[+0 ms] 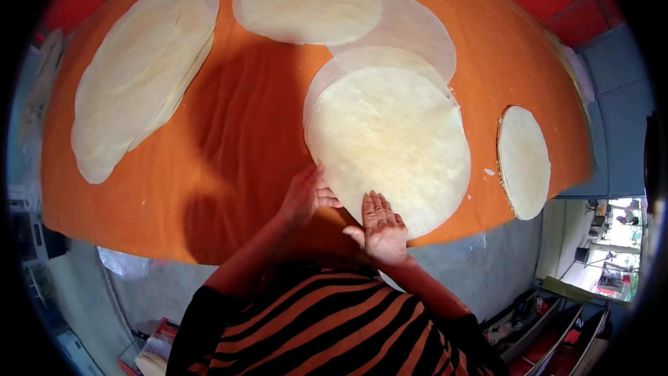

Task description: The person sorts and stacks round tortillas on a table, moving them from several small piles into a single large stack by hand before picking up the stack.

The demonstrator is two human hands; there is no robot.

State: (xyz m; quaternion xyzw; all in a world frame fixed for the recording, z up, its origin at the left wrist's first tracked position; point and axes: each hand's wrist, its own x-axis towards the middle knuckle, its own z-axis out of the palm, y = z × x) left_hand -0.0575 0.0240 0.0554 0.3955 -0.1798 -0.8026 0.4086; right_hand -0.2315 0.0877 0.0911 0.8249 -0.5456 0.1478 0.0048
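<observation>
A large round, thin pale sheet, like flatbread or wrapper dough (pixel 391 141), lies on an orange cloth (pixel 250 115) in front of me. My left hand (pixel 308 193) is at its lower left edge, thumb and fingertips pinching the rim. Palm down, my right hand (pixel 383 227) rests with fingers together on the sheet's near edge. Beneath the sheet, a thinner translucent one shows at its upper left. Another translucent sheet (pixel 417 31) overlaps behind it, partly covered by an opaque round sheet (pixel 308 2) at the far side.
An overlapping pile of similar sheets (pixel 141 73) lies at the left. At the right edge stands a neat stack of smaller-looking round sheets (pixel 524 162), with a small scrap (pixel 489 172) beside it. Below the table are a plastic bag (pixel 125 262) and divided shelving (pixel 548 334).
</observation>
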